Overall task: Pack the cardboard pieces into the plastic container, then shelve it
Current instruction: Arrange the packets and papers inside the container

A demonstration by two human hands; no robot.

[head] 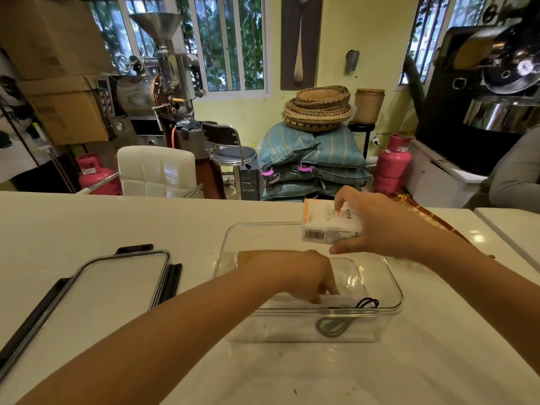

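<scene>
Packing step underway: my right hand (377, 226) has its grip clamped on a small white carton (330, 225), thumb under and fingers on top, held tilted over the far rim of the clear plastic container (391, 287) on the counter (146, 223), probably ready to drop in. My left hand (304, 273) reaches inside, fingertips pressing a flat white piece (280, 299) down at the near wall, likely to make room; its grip looks pinched but I cannot tell for sure. A brown cardboard piece (242, 258) lies inside too. Lid (111, 287) sits off to the left, so shelving waits.
</scene>
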